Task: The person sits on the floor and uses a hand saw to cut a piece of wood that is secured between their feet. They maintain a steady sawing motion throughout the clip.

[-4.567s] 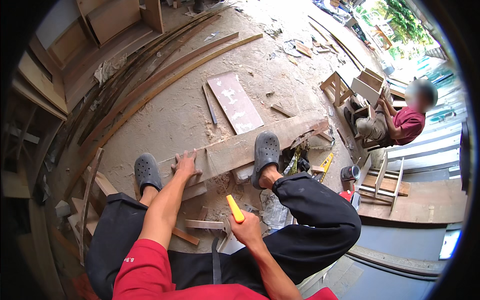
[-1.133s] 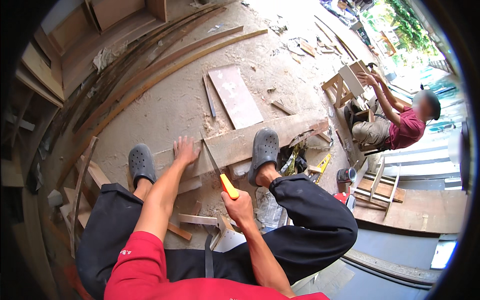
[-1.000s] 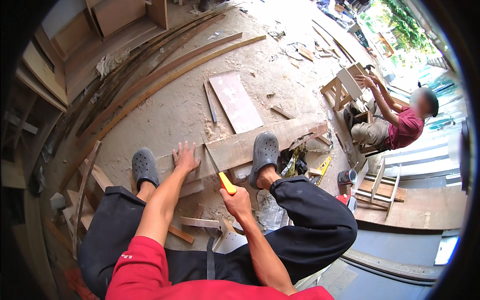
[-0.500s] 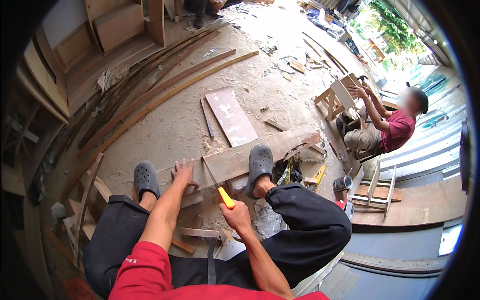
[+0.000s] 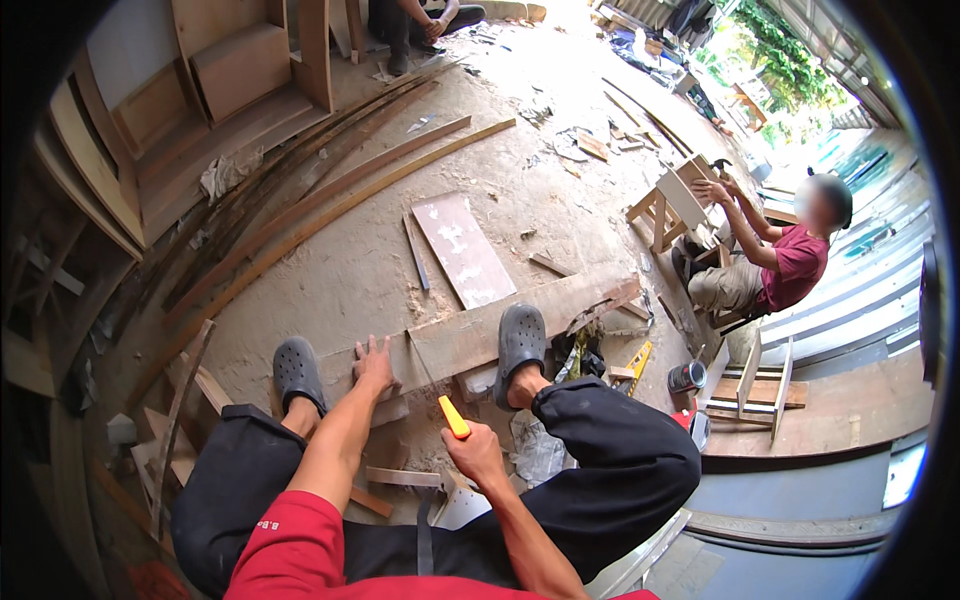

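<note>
My right hand: fingers clamped on yellow-handled saw, blade across plank. My left hand: resting on wood beside blade, fingers apart.

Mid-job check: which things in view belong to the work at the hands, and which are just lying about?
In use:
yellow-handled saw, gripped in the right hand
wooden plank, under the spread left hand and the right grey clog

Lying about:
pinkish board with white patches
thin strip beside that board
yellow flat tool
metal can
</note>
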Demonstrator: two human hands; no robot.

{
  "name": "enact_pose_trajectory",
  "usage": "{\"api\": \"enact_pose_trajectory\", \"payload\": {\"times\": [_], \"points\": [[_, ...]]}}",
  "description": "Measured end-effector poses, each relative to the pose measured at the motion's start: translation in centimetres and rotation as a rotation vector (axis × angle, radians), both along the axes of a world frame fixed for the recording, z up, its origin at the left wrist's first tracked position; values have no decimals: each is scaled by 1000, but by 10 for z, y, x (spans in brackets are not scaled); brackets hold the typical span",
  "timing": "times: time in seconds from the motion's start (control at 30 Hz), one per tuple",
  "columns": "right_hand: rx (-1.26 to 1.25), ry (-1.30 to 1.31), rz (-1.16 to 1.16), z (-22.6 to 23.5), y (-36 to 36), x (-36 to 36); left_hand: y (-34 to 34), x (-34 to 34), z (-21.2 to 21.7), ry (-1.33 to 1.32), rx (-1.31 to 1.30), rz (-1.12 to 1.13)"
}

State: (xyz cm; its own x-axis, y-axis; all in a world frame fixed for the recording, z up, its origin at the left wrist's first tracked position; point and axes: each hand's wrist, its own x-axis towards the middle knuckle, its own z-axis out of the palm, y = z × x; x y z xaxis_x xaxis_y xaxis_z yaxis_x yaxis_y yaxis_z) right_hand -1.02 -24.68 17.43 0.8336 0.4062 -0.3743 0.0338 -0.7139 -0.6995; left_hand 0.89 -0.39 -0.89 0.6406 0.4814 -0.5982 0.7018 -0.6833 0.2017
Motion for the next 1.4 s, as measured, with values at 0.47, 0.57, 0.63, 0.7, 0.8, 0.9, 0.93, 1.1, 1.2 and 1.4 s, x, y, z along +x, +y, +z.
{"api": "enact_pose_trajectory", "payload": {"times": [0.47,0.57,0.63,0.7,0.8,0.9,0.93,1.1,1.2,1.4], "points": [[63,-13,-20,-35,11,4,5,-2,-10,-11,-37,4],[35,-35,-20,-29,13,6,4,2,-6,15,-56,-9],[15,-18,-22,-26,12,4,1,2,-4,11,-45,-17],[2,7,-18,-19,19,4,5,2,-8,34,-49,-20],[-9,24,-33,-13,26,9,4,3,-10,59,-55,-34],[-39,52,-26,-17,26,13,5,1,-12,50,-58,-35],[-16,13,-40,-21,28,15,9,-1,-12,32,-52,-38],[49,-60,-14,-57,34,21,1,-6,-14,47,-27,-80],[55,-57,-25,-45,36,21,9,1,-8,26,-12,-112],[21,-1,-22,-8,-15,-6,12,-1,-6,50,4,-122]]}}
